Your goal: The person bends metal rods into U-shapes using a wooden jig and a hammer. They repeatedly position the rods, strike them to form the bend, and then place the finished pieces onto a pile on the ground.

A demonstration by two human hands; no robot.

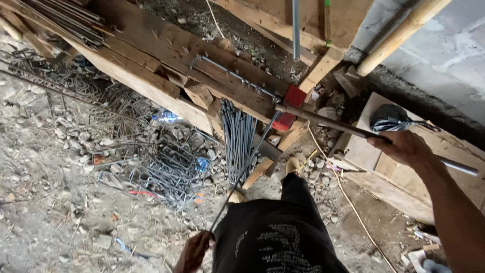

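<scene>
My right hand (404,146) grips a long metal pipe lever (328,121) that reaches left to a red bending fixture (289,106) on a rough wooden bench (166,55). My left hand (194,251), low in the head view, holds the near end of a thin steel rod (245,169). The rod runs up and to the right into the red fixture. My leg in black trousers (283,227) stands between the two hands.
A bundle of straight rods (237,141) leans under the bench. Several bent steel stirrups (166,172) lie on the rubble-strewn ground at left. A wooden board (399,177) with a dark bag (389,119) sits at right, beside a concrete wall (444,55) and a wooden pole (399,35).
</scene>
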